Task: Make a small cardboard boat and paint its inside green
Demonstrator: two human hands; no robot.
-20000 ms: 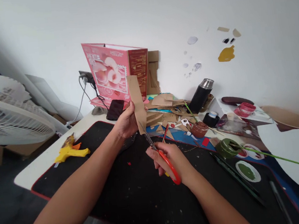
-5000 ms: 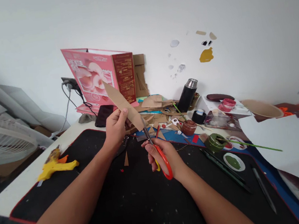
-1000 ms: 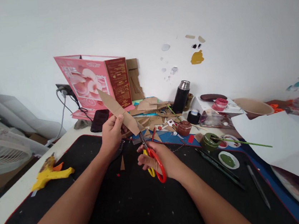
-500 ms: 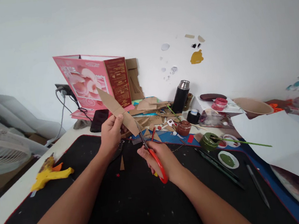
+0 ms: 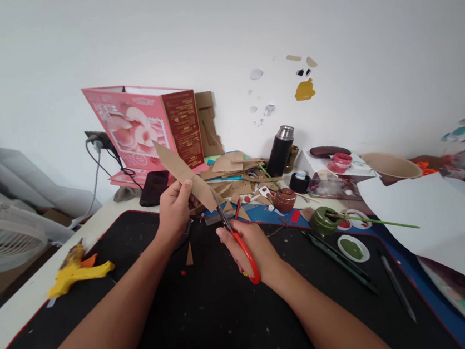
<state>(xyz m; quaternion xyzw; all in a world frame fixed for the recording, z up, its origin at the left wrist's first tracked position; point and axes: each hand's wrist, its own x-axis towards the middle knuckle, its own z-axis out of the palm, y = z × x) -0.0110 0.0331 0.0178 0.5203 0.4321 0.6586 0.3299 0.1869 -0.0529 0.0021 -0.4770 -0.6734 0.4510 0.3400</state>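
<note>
My left hand [image 5: 175, 209] pinches a long pointed strip of brown cardboard [image 5: 183, 173] and holds it up over the black mat [image 5: 116, 300], tilted with its tip toward the upper left. My right hand [image 5: 254, 249] grips red-handled scissors [image 5: 240, 246]. Their blades point up and meet the lower right end of the cardboard. A small brown offcut [image 5: 189, 254] lies on the mat below my left hand.
A yellow glue gun [image 5: 77, 269] lies at the left. Behind are a pink box [image 5: 143, 126], a phone [image 5: 154, 187], cardboard scraps [image 5: 236, 168] and a black flask [image 5: 280, 150]. To the right are paint pots [image 5: 324, 220], a green stick [image 5: 376, 223], white paper [image 5: 439, 218] and a bowl [image 5: 391, 165].
Over the past second the scissor handles closed together in my right hand against the cardboard's end. The cardboard stays at the same tilt in my left hand.
</note>
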